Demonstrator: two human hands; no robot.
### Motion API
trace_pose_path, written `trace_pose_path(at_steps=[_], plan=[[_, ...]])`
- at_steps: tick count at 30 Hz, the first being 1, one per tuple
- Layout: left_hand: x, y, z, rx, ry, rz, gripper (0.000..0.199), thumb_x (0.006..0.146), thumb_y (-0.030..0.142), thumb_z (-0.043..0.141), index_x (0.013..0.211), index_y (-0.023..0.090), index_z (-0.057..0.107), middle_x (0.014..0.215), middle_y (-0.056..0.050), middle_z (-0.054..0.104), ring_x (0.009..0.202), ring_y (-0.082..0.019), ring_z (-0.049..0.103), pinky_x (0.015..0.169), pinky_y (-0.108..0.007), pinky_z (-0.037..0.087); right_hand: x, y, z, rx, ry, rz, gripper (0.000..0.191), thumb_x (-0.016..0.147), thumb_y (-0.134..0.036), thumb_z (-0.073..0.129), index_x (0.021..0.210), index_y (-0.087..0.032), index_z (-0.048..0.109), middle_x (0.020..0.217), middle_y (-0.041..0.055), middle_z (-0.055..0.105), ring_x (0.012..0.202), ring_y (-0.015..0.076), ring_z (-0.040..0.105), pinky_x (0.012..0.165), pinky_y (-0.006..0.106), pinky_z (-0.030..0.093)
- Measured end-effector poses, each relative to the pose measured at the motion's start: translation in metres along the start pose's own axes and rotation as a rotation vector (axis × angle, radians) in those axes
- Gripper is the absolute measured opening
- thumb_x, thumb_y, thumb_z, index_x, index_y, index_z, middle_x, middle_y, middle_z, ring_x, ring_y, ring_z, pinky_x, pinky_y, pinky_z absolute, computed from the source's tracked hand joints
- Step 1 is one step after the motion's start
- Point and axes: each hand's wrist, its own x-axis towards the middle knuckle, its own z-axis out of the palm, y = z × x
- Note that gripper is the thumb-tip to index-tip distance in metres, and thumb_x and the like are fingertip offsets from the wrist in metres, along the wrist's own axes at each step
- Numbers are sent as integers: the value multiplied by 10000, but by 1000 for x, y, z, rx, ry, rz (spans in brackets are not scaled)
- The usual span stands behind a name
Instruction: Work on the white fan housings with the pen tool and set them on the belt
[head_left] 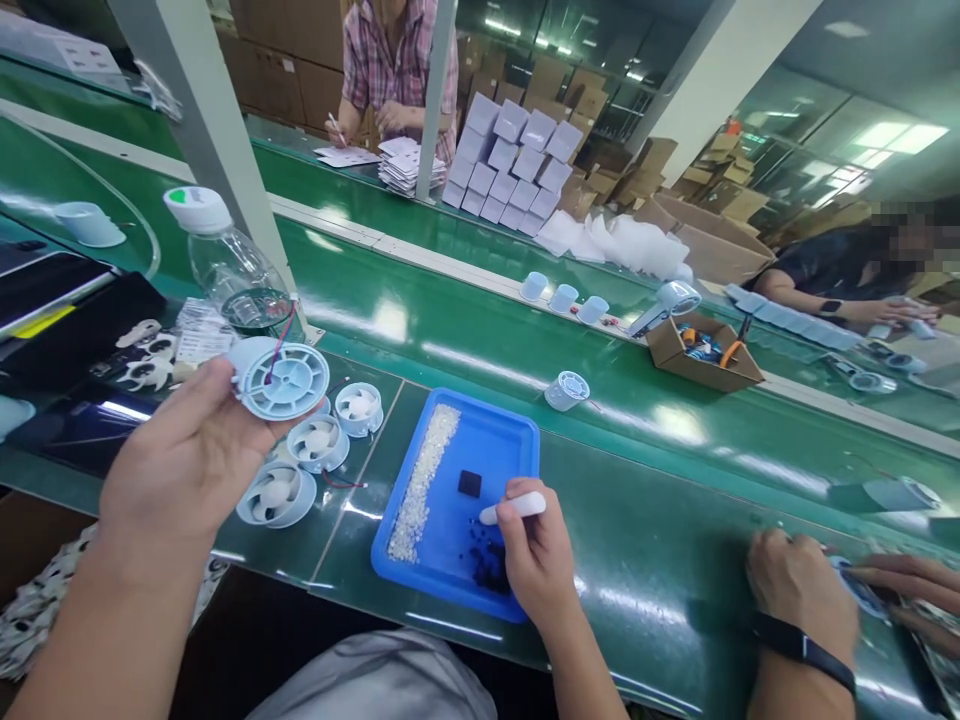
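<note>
Nearest to me, my left hand (pixel 180 440) is gripping a pale blue fan housing (pixel 298 390) above the worktop (pixel 652 530), the thumb pressing one side, the fingers supporting from behind and the spoked face showing toward me. I am judging it light and stiff, probably moulded plastic, so a gentle hold around the outer wall is looking safest; the smooth surface is seeming a little slippery, and the thin spokes and red wire (pixel 285 330) are looking fragile, best left unpressed. My right hand (pixel 538 550) is gripping a white pen-like tool (pixel 517 507) over the blue tray (pixel 446 530); that is looking light and rigid too, its thick barrel offering the surest hold. Inside the tray, whitish beads (pixel 420 490) are lining the left side, while a black square piece (pixel 470 484) and dark bits (pixel 487 562) are lying nearer my right hand. Left of the tray, three bladed fans (pixel 319 442) are standing on the worktop. Farther off, another housing (pixel 566 392) is resting on the green belt (pixel 465 350), and a co-worker (pixel 401 75) in a plaid shirt is leaning over papers (pixel 405 165).
</note>
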Motion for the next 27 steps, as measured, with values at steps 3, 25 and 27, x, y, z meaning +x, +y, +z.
trace_pose_path(at_steps=[3, 25, 27], plan=[[-1, -5, -3, 5, 14, -32, 248, 973, 283, 418, 939, 263, 663, 1133, 103, 691, 1304, -193, 438, 937, -374, 513, 1, 1, 1, -13, -33, 15, 94, 958, -255, 445, 877, -221, 477, 807, 6, 524, 716, 137, 525, 650, 252, 437], [-22, -29, 20, -114, 10, -307, 167, 770, 274, 715, 930, 225, 709, 1009, -42, 683, 868, -208, 646, 663, -301, 596, 18, -65, 3, 293, 246, -2, 108, 943, -278, 533, 1035, -244, 579, 1007, 55, 564, 814, 162, 663, 656, 277, 591], [-26, -30, 26, -80, -15, -308, 178, 778, 316, 711, 933, 230, 698, 986, -36, 674, 836, -194, 637, 622, -268, 573, 15, -82, 7, 359, 251, 18, 112, 938, -289, 546, 1042, -250, 557, 1033, 68, 565, 808, 172, 672, 664, 305, 608]])
